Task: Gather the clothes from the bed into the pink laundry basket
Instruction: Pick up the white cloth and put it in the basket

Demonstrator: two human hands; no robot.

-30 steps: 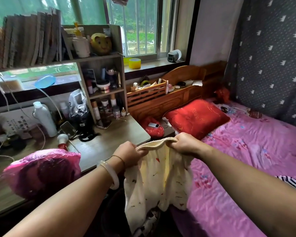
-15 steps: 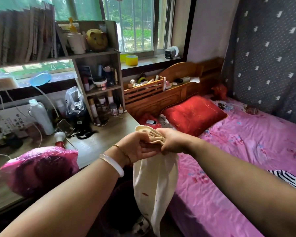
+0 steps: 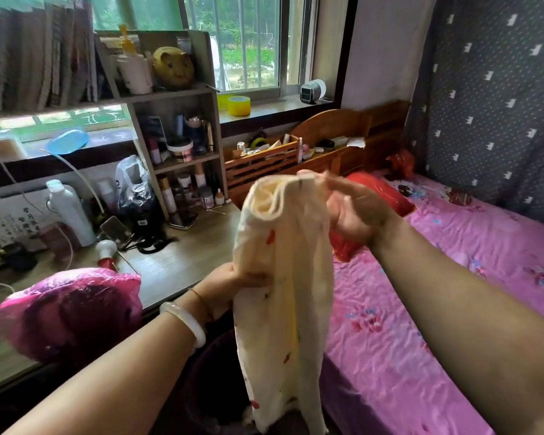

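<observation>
Cream garment [image 3: 283, 277] with little red marks is hanging up in the air between the desk and the bed, folded lengthwise into a long strip. The right hand [image 3: 355, 208] has the top end of it – thumb and fingers pinching the folded waistband up high – and the left hand [image 3: 230, 287] grips the left edge further down, fingers curled into the cloth, white bangle [image 3: 186, 323] on that wrist. The bottom of the garment dangles into a dark round bin-like thing [image 3: 211, 384] on the floor right under it; probably the basket, but it's in shadow and mostly covered by the cloth and forearms, so I can't say for sure. To the left, the wooden desk [image 3: 176, 262] is packed – a pink plastic bag [image 3: 69, 312] bulging at the near edge, a white bottle [image 3: 69, 211], and a shelf [image 3: 182, 146] full of cosmetics just behind. On the right is the bed [image 3: 453, 277] with its pink flowered sheet, a red pillow [image 3: 387, 196] partly hidden behind the right hand, and the wooden headboard [image 3: 330, 130] with odds and ends on it.
</observation>
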